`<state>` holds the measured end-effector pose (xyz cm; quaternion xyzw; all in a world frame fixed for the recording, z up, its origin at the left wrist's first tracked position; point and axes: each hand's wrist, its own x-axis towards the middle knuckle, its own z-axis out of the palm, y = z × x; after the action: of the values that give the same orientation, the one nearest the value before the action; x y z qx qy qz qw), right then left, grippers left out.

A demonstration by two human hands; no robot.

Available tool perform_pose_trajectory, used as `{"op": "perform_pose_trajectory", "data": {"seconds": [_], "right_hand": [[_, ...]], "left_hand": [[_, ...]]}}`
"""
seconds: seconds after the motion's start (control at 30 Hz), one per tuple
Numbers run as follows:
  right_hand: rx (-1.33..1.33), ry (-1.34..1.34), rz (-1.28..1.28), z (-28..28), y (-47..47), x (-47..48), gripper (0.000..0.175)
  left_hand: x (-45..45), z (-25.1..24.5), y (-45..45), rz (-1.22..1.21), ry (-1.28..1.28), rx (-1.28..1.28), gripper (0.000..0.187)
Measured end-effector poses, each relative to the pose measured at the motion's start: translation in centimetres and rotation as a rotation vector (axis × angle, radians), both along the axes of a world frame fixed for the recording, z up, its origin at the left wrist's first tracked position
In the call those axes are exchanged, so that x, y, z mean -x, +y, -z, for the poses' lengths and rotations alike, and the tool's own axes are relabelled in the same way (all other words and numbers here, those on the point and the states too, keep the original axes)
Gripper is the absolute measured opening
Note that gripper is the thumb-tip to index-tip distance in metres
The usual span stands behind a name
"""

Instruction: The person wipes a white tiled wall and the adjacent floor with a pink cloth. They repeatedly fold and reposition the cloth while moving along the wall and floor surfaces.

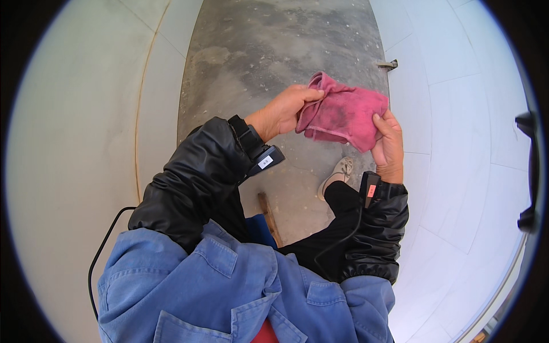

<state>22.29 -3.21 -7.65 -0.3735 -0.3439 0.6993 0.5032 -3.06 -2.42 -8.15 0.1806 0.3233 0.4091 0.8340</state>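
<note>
A folded pink cloth (pixel 349 109) with dark smudges is stretched between both hands, above the concrete floor. My left hand (pixel 294 105) pinches its upper left part, thumb on top and fingers hidden behind the fabric. On the cloth's right edge, my right hand (pixel 388 135) grips with the thumb in front, its fingers mostly behind. Black sleeve covers reach both wrists, and each wrist bears a strapped black device.
Grey concrete floor (pixel 279 55) runs between pale panelled walls on the left (pixel 85 107) and right (pixel 454 120). A small bracket-like piece (pixel 388 65) juts from the right wall's base. A wooden piece (pixel 269 216) lies below, near a shoe (pixel 341 171).
</note>
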Motion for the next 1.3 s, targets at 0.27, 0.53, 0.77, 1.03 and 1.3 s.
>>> {"op": "perform_pose_trajectory", "data": {"seconds": [0.27,0.53,0.77,1.03,1.3], "right_hand": [[-0.049,0.04,-0.039,0.2,-0.5,0.2,0.039],[-0.243,-0.366,0.054,-2.5,-1.3,1.9,0.043],[-0.364,-0.476,0.083,-4.8,-2.1,4.4,0.033],[-0.716,-0.91,-0.073,-4.8,-2.4,4.8,0.018],[-0.523,-0.726,-0.139,-4.6,-1.0,4.6,0.008]], "left_hand": [[0.5,-0.7,-0.1,0.028,0.071,-0.191,0.032],[-0.5,-0.6,-0.5,0.058,-0.015,-0.174,0.039],[-0.9,-1.1,-1.2,0.07,-0.289,-0.165,0.065],[0.1,-1.2,-0.7,-0.042,-0.324,-0.185,0.062],[0.8,-0.1,-0.6,0.039,-0.253,-0.245,0.039]]}}
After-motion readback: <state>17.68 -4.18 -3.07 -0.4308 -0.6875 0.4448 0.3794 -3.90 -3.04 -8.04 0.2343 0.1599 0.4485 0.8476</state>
